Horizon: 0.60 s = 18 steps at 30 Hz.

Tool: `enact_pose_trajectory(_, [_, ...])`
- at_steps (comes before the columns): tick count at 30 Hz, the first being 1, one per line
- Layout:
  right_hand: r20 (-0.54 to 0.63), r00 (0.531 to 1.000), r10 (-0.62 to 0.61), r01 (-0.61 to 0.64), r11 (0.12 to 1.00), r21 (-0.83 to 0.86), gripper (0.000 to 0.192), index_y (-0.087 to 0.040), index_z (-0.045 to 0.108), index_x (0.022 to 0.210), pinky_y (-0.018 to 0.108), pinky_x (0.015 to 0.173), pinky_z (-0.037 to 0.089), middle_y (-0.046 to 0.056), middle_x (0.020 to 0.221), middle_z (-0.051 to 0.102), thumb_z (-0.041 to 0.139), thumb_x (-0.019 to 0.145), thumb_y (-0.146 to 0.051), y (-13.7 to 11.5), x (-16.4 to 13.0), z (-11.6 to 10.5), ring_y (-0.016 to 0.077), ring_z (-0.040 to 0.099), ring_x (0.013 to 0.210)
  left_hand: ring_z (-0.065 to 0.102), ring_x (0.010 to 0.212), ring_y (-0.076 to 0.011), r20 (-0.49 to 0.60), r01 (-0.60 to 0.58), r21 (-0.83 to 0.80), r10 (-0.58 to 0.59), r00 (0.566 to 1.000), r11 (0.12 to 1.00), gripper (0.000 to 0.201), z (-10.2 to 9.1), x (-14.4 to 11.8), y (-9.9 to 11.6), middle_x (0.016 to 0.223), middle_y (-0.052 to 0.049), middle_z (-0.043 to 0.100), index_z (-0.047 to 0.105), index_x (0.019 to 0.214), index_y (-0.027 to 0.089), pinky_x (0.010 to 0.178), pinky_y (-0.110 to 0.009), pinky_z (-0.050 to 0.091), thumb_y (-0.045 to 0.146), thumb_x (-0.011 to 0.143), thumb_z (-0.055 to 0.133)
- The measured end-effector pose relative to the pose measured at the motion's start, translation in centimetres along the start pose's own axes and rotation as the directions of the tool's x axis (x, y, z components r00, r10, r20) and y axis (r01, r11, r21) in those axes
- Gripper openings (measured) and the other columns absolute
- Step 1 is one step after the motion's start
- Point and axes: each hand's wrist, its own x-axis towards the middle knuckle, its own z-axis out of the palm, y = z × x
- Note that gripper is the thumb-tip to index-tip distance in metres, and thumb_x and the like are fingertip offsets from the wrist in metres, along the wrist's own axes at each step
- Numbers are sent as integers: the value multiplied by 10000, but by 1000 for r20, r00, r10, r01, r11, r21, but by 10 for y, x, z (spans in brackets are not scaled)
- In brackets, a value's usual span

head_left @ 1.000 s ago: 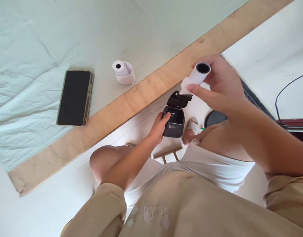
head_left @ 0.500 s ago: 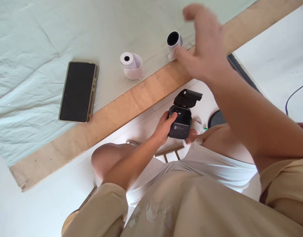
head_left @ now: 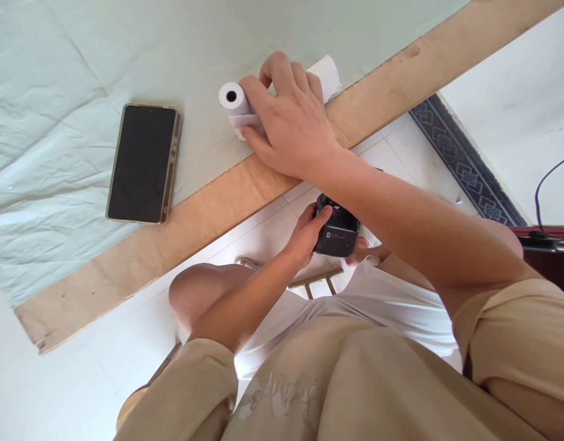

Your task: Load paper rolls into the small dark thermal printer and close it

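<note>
My left hand [head_left: 307, 236] grips a small black portable printer [head_left: 337, 239] below the table edge, thumb over its rim. Its lid was raised half a second earlier; now my right forearm covers most of that part. On the table, my right hand [head_left: 293, 116] curls over a white roll of thermal paper [head_left: 231, 97] with a small dark core. The thumb and index finger touch the roll and its loose paper end. White paper [head_left: 327, 76] shows beyond my right fingers; the second roll is mostly hidden behind the hand.
A phone [head_left: 141, 162] in a clear case lies on the pale green cloth [head_left: 47, 122] at left. The wooden table edge [head_left: 208, 205] runs diagonally. Below are my knees, a wooden stool bar [head_left: 319, 282] and a patterned dark floor border [head_left: 468, 174].
My right hand has moved left and down from near the second paper roll onto the small-core roll. My left hand still holds the printer in about the same place.
</note>
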Motion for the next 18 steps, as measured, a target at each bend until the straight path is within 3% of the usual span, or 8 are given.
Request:
enact_pose_trajectory(4, [-74, 996, -51, 51, 999, 2, 548, -171, 535, 1613, 528, 1393, 230, 100, 1627, 582, 646, 1109, -357, -3, -1, -4, 329, 509, 1544, 777, 1115, -266, 4, -6, 3, 6, 1000, 1000, 636, -2, 1, -2, 1176, -56, 820, 717, 1157, 238, 890, -342, 587, 673, 762, 959])
enact_pose_trajectory(7, [-65, 992, -106, 108, 994, 28, 444, -239, 582, 1562, 513, 1444, 166, 0, 1536, 647, 581, 1119, -205, -8, 4, -8, 237, 547, 1533, 775, 1079, -260, 19, -9, 4, 9, 1000, 1000, 625, -1, 1, -3, 1145, -50, 817, 715, 1147, 237, 885, -345, 582, 666, 764, 961])
enact_pose_trajectory(9, [-42, 990, -138, 141, 986, 86, 494, -251, 582, 1557, 471, 1453, 205, -44, 1443, 689, 563, 1086, -104, -7, 6, -14, 166, 601, 1474, 766, 1050, -249, 15, -26, 1, 26, 1000, 1000, 630, 0, 2, -3, 1117, -45, 808, 715, 1132, 231, 866, -336, 572, 665, 753, 968])
enact_pose_trajectory(11, [-78, 984, -158, 174, 934, 311, 513, -185, 552, 1550, 378, 1396, 365, -37, 1391, 714, 634, 1047, -134, 0, 1, -22, 119, 645, 1412, 754, 1012, -234, 5, -41, -12, 41, 999, 999, 628, 1, 2, -3, 1078, -39, 795, 718, 1131, 225, 841, -324, 561, 652, 749, 975])
enact_pose_trajectory(12, [-136, 979, -154, 201, 856, 477, 512, -146, 549, 1515, 327, 1319, 466, -23, 1352, 727, 680, 1022, -184, 6, -5, -28, 110, 671, 1374, 748, 986, -227, 0, -42, -21, 42, 999, 999, 620, 1, 2, -3, 1054, -35, 787, 719, 1130, 224, 826, -319, 556, 642, 751, 976])
enact_pose_trajectory(15, [-412, 910, 53, 357, 407, 841, 290, -205, 604, 1191, 302, 1051, 636, -48, 1162, 710, 709, 959, -344, 32, -37, -47, 121, 762, 1191, 728, 910, -207, -8, -39, -49, 38, 999, 998, 582, 0, 1, -2, 992, -24, 768, 721, 1120, 225, 780, -305, 542, 615, 768, 972])
enact_pose_trajectory(16, [-398, 908, 132, 349, 286, 892, 297, -240, 605, 1096, 298, 966, 655, -75, 1124, 693, 778, 894, -371, 44, -51, -53, 109, 777, 1097, 723, 894, -203, -11, -41, -53, 41, 999, 998, 573, 0, 1, -2, 979, -22, 764, 723, 1112, 224, 769, -301, 538, 613, 772, 971])
enact_pose_trajectory(18, [-214, 940, 266, 196, 91, 976, 497, -334, 642, 1103, 280, 800, 670, -131, 1083, 702, 990, 769, -454, 72, -80, -61, 83, 757, 944, 720, 881, -197, -18, -47, -58, 46, 999, 997, 567, -1, 0, -2, 983, -23, 766, 728, 1104, 220, 756, -294, 536, 611, 772, 971])
